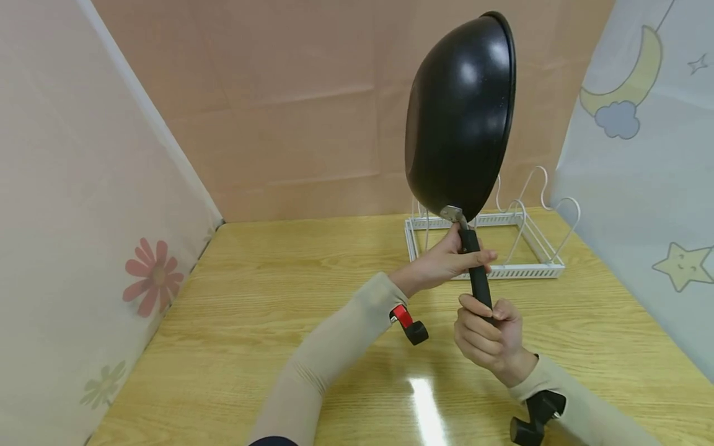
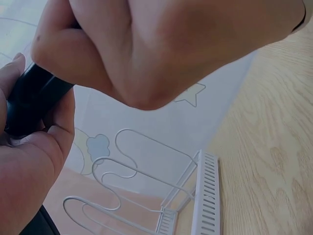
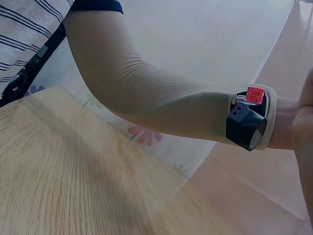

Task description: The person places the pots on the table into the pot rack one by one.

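Note:
A deep black wok (image 1: 460, 111) is held up on edge over the table, its outer side facing left and its inside hidden. Its black handle (image 1: 480, 285) points down toward me, joined by a metal bracket (image 1: 453, 214). My left hand (image 1: 446, 257) grips the upper handle just below the bracket, thumb across the front. Lower down, the fingers of my right hand (image 1: 491, 337) wrap round the handle's end. In the left wrist view both hands hold the dark handle (image 2: 34, 98). The right wrist view shows mostly the left sleeve (image 3: 171, 103).
Behind the hands, a white wire rack (image 1: 513, 271) with curved upright dividers stands at the table's back right, partly covered by the wok. The wooden table (image 1: 251, 310) meets a brown backdrop (image 1: 279, 124) and patterned side panels (image 1: 83, 217).

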Motion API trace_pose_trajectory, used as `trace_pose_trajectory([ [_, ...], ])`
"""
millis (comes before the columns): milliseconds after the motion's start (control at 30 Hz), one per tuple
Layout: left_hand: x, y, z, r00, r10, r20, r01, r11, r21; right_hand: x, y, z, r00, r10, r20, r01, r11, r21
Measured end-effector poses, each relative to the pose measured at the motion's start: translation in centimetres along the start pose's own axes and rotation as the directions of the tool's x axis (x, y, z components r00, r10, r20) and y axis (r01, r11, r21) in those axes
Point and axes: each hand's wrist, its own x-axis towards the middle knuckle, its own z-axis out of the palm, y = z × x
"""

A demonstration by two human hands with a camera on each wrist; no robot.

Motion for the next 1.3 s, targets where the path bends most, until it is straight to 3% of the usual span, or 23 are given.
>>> trace_pose_trajectory([
  [367, 1.0, -1.0, 0.8, 0.999, -0.048, -0.016, 0.048, 0.999, -0.016, -1.3, -0.5, 0.2, 1.000, -0.015, -0.009, 0.016, 0.999, 0.040],
  [967, 1.3, -3.5, 1.0, 0.990, -0.137, -0.039, 0.133, 0.987, -0.093, -2.4, 0.3, 0.5, 0.998, -0.049, -0.035, 0.052, 0.992, 0.118],
  [1300, 1.3, -4.4, 1.0, 0.976, -0.210, -0.053, 0.203, 0.972, -0.116, -3.5, 0.3, 0.6, 0.996, -0.060, -0.071, 0.066, 0.994, 0.090],
])
